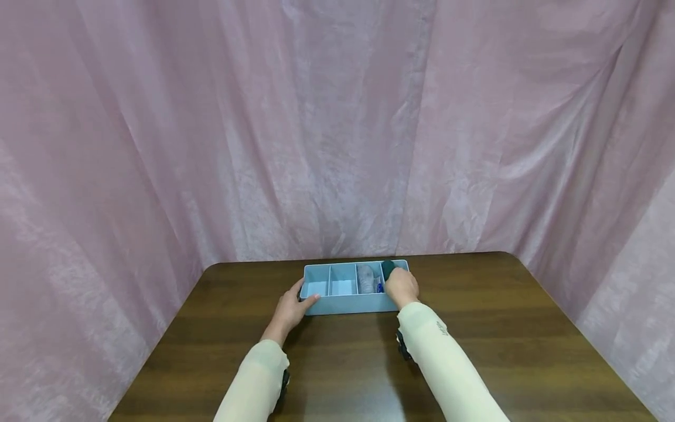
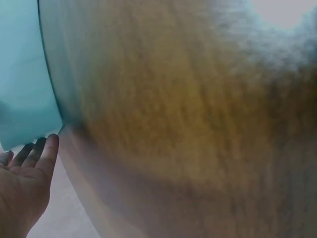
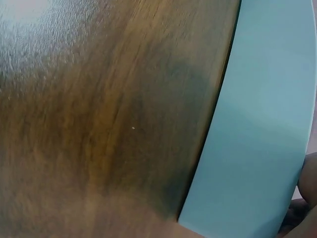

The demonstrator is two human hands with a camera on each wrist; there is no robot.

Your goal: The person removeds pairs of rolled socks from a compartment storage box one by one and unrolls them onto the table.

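Note:
A light blue storage box point(image 1: 348, 303) with a row of compartments sits on the table, its long side towards me. At its left end my left hand point(image 1: 289, 308) touches the end wall with extended fingers point(image 2: 48, 153), the thumb across the front corner. In the right-end compartment, my right hand point(image 1: 402, 287) reaches down with bent fingers and holds a dark green cloth bundle point(image 1: 388, 268); its fingertips are hidden. Beside it, the neighbouring compartment contains a grey, soft-looking bundle point(image 1: 365, 279) and a small blue item point(image 1: 379, 288), too small to identify.
The two left compartments show their bare bottoms point(image 1: 316, 286). Brown wood-grain tabletop point(image 1: 337, 363) extends around the box. Behind the table's far edge hangs a pink curtain point(image 1: 337, 146), which also runs along both sides.

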